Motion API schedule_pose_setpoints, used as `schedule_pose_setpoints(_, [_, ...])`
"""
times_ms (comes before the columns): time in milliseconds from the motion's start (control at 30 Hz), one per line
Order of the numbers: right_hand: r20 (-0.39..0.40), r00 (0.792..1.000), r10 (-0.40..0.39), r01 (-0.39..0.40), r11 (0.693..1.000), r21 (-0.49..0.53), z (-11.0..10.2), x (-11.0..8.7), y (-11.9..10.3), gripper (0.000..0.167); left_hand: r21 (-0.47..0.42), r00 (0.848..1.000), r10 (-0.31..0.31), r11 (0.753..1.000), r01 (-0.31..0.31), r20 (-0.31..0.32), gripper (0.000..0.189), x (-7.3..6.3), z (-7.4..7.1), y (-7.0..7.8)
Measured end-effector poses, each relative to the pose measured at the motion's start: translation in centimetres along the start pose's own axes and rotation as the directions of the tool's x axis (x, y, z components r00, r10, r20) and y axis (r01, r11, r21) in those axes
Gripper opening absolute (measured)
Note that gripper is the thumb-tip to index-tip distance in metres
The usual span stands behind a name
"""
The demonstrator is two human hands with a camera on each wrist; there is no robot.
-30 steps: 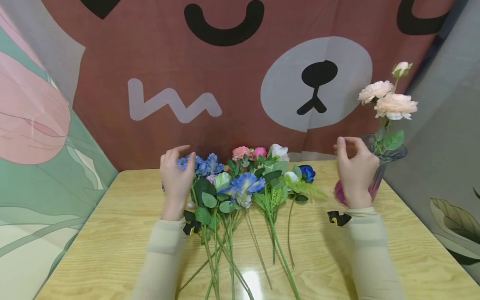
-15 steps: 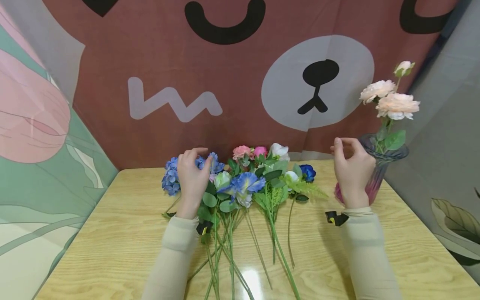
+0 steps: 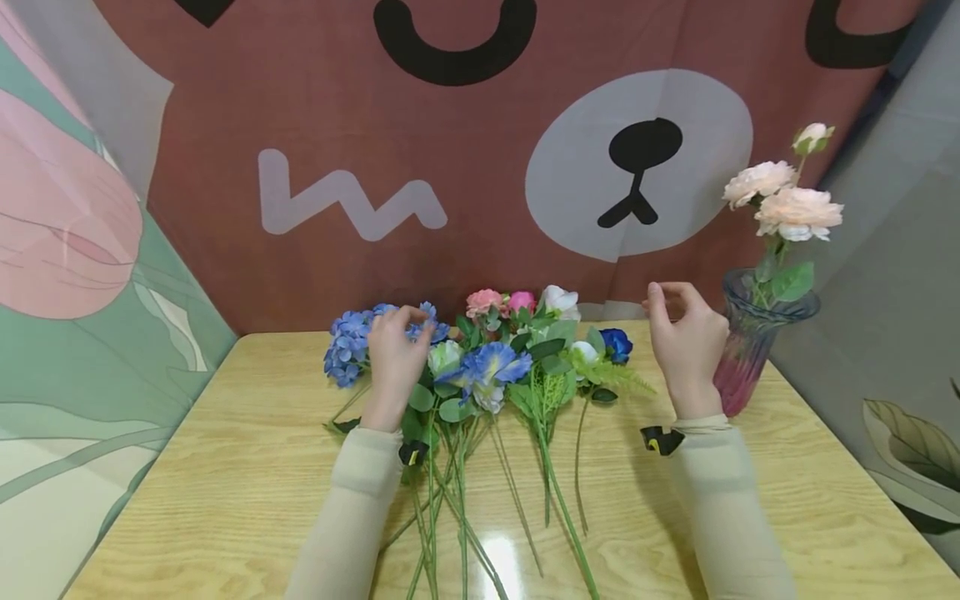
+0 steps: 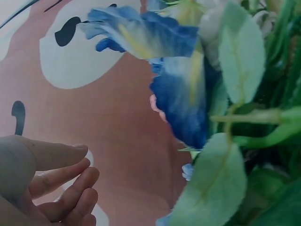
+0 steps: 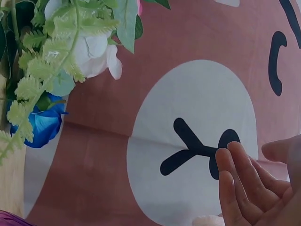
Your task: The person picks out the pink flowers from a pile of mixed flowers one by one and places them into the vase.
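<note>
My left hand (image 3: 397,362) hovers over the left part of the flower pile, fingers loosely bent with nothing between them. Beside it lies a blue hydrangea (image 3: 347,350), partly hidden by the hand. A blue iris (image 3: 495,367) lies to its right and fills the top of the left wrist view. My right hand (image 3: 688,354) is raised in front of the glass vase (image 3: 772,310), also holding nothing; its thumb and fingers stand apart in the right wrist view. Pale peach flowers (image 3: 798,212) stand upright in the vase.
Pink flowers (image 3: 485,302), a white flower (image 3: 560,302) and a dark blue rose (image 3: 617,344) lie along the back of the wooden table (image 3: 247,467). Long green stems (image 3: 566,508) reach toward the front edge. A bear-print cloth (image 3: 480,167) hangs directly behind.
My left hand has moved right, off the hydrangea toward the middle of the pile. My right hand has shifted left, showing more of the vase. Both hands stay empty.
</note>
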State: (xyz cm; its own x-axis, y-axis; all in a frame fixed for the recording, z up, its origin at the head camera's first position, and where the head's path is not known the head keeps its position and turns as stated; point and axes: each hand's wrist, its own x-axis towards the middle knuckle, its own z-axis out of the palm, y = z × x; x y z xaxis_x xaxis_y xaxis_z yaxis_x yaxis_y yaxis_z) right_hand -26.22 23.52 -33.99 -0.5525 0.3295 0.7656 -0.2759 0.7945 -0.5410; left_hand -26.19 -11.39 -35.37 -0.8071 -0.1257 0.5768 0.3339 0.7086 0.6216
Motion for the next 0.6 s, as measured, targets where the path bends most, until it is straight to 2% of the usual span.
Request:
schedule_pose_setpoints(233, [0.028, 1.0, 0.007, -0.007, 1.0, -0.008, 0.4, -0.3, 0.0, 0.038, 0.033, 0.996, -0.021, 0.999, 0.018, 0.092, 0.014, 0.2, 0.7, -0.3])
schedule_pose_setpoints(333, [0.04, 0.999, 0.004, -0.004, 1.0, -0.004, 0.6, -0.5, 0.0, 0.036, 0.038, 0.989, -0.026, 0.999, 0.021, 0.145, 0.013, 0.6, 1.1, -0.1])
schedule_pose_setpoints(467, [0.072, 0.997, -0.002, 0.002, 1.0, 0.0, 0.7, -0.6, -0.2, 0.035, 0.052, 0.973, -0.023, 0.999, 0.011, 0.228, 0.011, 1.3, 1.7, 0.9])
schedule_pose_setpoints(600, [0.115, 0.993, 0.002, 0.0, 1.0, -0.017, 0.8, -0.7, -0.2, 0.035, 0.059, 0.957, 0.019, 0.998, -0.038, 0.291, 0.008, 2.2, 3.0, 2.3])
